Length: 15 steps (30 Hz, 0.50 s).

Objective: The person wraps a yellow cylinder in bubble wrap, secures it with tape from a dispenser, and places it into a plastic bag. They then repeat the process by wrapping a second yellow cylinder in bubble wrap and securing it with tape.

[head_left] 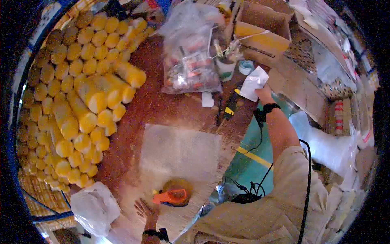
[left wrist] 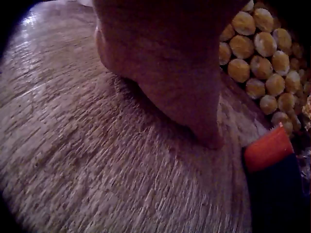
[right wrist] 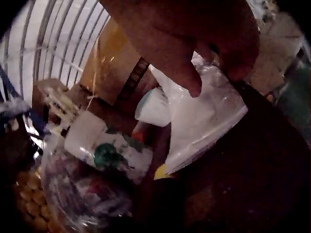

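Note:
At the table's far right side, my right hand pinches a flat white packet by its near edge. Thumb and fingers lie across the top of that packet in the right wrist view, and its lower corner hangs free. My left hand rests on the worn wooden tabletop with fingers spread. Just beside it lies an orange tape dispenser, whose jagged edge shows in the left wrist view. A translucent plastic sheet lies flat beyond the dispenser.
Yellow-ended rolls are piled along the left. A clear bag of small items, a white cup, a pale blue roll and a cardboard box stand at the back. A yellow-black utility knife lies near the packet.

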Available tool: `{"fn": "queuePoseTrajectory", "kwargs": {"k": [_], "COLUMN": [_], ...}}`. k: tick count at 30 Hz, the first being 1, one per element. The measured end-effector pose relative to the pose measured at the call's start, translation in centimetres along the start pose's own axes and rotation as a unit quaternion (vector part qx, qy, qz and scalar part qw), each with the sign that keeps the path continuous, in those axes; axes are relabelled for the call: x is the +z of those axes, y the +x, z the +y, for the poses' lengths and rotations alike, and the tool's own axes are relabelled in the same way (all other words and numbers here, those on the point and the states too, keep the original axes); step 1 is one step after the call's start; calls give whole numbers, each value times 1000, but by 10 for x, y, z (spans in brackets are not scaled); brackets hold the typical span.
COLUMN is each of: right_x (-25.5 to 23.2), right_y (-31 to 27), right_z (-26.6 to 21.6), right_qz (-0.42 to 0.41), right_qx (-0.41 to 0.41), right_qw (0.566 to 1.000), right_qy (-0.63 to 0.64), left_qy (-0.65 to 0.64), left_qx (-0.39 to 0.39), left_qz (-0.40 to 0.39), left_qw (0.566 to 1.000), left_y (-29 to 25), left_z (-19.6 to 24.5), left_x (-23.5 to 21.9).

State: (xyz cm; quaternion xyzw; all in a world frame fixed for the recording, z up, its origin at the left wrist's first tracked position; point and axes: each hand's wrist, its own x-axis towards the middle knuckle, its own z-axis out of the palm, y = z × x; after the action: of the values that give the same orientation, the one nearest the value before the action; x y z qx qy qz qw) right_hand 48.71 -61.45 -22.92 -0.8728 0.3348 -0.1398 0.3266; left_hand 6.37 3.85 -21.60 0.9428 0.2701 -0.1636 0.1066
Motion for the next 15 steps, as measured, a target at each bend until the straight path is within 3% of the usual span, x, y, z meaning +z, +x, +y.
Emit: {"fn": "queuePoseTrajectory", "kwargs": {"k": [3,4,7,8,10,11,12,14,15], "right_x": [-23,4,44,50,36,-5,6,-8,-20], "right_y": [-23,-6,38,55,29,-18,-18,-51,-85], "right_z": [-51,-29,-22,-12,-41,-77,-60,-71,-81], "right_qz": [-68,-45,-177,-163,-136,-145,-55,10,-52], "right_qx": [-53,-50,-67,-238,-286,-144,-178,-199,-208], "right_qw": [982,995,981,917,912,978,982,968,959], "right_qy": [-170,-75,-36,-275,-260,-26,36,155,183], "left_qy": [15,24,31,40,40,43,43,21,12], "left_qx": [3,-2,-17,-42,-61,-61,-59,-52,-47], "left_qz": [-10,-17,-1,-18,-19,-23,-24,-6,5], "left_qw": [1000,1000,999,998,997,997,997,998,999], "left_y": [-8,-6,-2,-5,-9,-11,-12,-16,-17], "left_z": [-4,0,4,15,34,35,33,36,35], "left_x": [-3,-4,6,-4,-14,-13,-13,-16,-16]}}
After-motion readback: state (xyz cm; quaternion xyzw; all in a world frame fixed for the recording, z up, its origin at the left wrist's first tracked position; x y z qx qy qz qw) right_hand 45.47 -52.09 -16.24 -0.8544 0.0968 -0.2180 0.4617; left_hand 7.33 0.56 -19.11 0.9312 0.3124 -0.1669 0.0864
